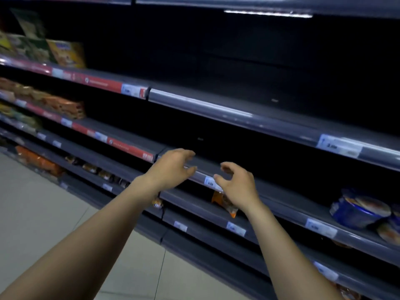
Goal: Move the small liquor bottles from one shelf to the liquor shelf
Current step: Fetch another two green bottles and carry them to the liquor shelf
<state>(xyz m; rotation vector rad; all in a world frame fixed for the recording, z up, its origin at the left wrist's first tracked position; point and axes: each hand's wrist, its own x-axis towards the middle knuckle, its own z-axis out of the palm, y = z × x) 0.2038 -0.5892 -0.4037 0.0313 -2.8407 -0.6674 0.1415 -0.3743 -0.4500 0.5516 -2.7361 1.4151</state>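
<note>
**Dim shop aisle, both hands free**

Dark shelving (249, 109) fills the view. The left hand (173, 167) and right hand (236, 184) hover at one shelf edge, fingers loosely curled, holding nothing. The small liquor bottles perhaps sit in shadow; I cannot tell.

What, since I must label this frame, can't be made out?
Head view:
- Price tag: print blurred by motion.
- Upper shelf interior: too dark to tell any bottles.
- Orange packet: partly hidden behind the right hand.
- Packs beside the blue tub: cut off by the right edge.
</note>
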